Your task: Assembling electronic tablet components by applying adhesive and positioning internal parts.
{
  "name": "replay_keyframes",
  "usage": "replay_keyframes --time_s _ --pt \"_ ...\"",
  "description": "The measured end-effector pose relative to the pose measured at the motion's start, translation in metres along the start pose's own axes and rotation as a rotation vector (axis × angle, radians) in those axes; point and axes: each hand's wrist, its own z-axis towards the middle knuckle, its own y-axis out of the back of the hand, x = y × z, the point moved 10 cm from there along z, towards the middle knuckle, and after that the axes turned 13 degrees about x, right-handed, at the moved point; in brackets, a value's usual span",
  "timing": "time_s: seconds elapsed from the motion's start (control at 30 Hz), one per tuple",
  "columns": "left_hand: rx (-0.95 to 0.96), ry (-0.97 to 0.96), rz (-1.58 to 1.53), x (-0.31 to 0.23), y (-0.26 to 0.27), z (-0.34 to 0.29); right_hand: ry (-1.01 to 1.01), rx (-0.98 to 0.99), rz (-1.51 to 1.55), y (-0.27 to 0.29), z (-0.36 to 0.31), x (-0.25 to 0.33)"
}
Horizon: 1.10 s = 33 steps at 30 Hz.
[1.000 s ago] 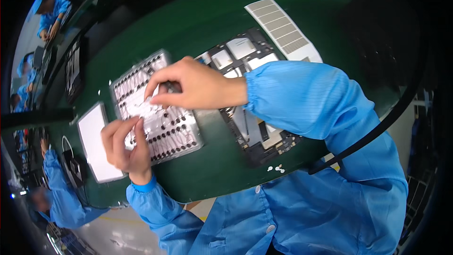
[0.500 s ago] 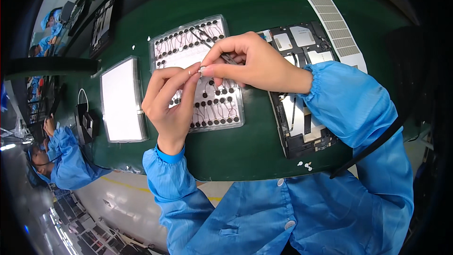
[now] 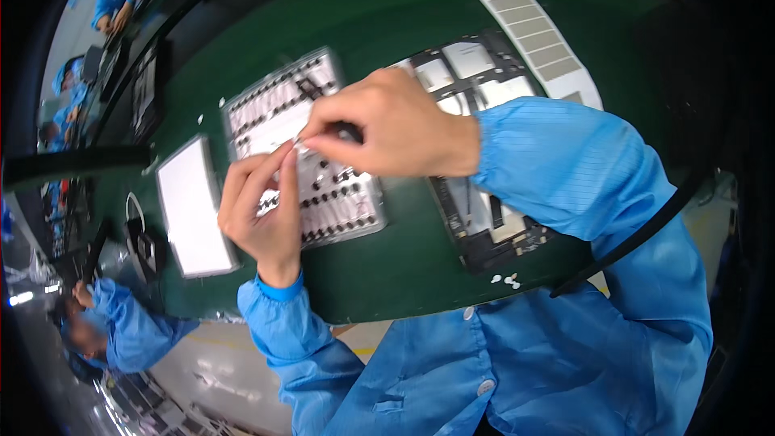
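Observation:
My left hand (image 3: pixel 262 210) is closed in a pinch, its thumb and forefinger on a tiny pale part (image 3: pixel 296 144). My right hand (image 3: pixel 404 125) meets it there, thumb and forefinger pressed on the same part. Dark tweezers (image 3: pixel 308 87) stick out beyond the right hand, tucked among its fingers; motion blurs them. Both hands hover over a clear plastic tray (image 3: pixel 373 224) with rows of small round black components (image 3: pixel 343 195) on thin reddish wires. Fingers hide the tray's middle and most of the pinched part.
Right of the tray lies an opened flat device (image 3: pixel 476 254), partly under my right sleeve. Beyond it is a sheet of grey stickers (image 3: pixel 533 32). A white-topped tray (image 3: pixel 194 210) stands left. White bits (image 3: pixel 507 280) lie near the edge. A black cable (image 3: pixel 638 242) crosses my right sleeve. Co-workers (image 3: pixel 141 327) sit left.
The whole view has shifted and tilted, so table and hands appear further left. My right hand has turned, its back facing up more. Both pinches stay together over the tray.

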Motion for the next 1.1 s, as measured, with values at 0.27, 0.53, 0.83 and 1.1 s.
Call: replay_keyframes --time_s 0.27,0.53,0.83,1.1 --pt "0.001 -0.145 0.268 -0.019 -0.006 -0.002 0.04 0.043 -0.153 -0.003 -0.002 0.01" --pt "-0.042 -0.257 0.387 -0.032 0.0 -0.008 -0.055 0.169 0.417 -0.014 0.004 -0.01" --pt "-0.011 -0.069 0.429 -0.016 0.004 0.009 -0.01 0.136 0.524 0.072 0.0 -0.001" --pt "0.299 -0.049 0.299 -0.061 -0.05 0.051 -0.148 -0.138 0.068 0.194 -0.113 -0.079"
